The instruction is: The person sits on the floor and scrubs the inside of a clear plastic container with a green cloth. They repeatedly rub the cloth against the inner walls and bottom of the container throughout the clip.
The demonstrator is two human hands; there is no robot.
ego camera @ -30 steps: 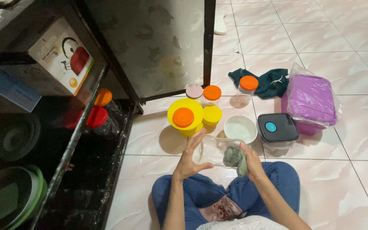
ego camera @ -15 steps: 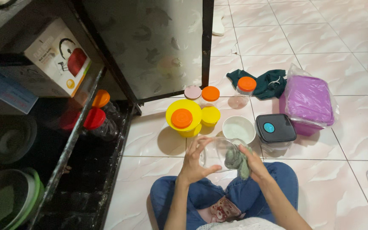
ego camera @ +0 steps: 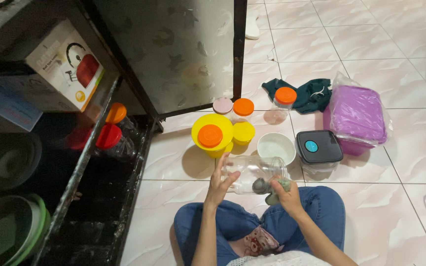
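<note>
Fingers first: our left hand (ego camera: 219, 183) spreads its fingers along the closed end of the clear jar (ego camera: 254, 173); our right hand (ego camera: 286, 193) pinches a grey cloth (ego camera: 267, 188) at the jar's mouth. A second ago the jar faced us, with the cloth bunched over its opening; it now lies sideways above our knees, so we judge the wiping has moved round its inside.

Floor, largest to smallest:
- purple box (ego camera: 357, 118) in a bag, toward the right edge;
- yellow tub (ego camera: 213, 134) with an orange lid;
- black-lidded box (ego camera: 319, 147);
- white bowl (ego camera: 276, 147), just beyond the jar;
- small orange-lidded jar (ego camera: 283, 103).
</note>
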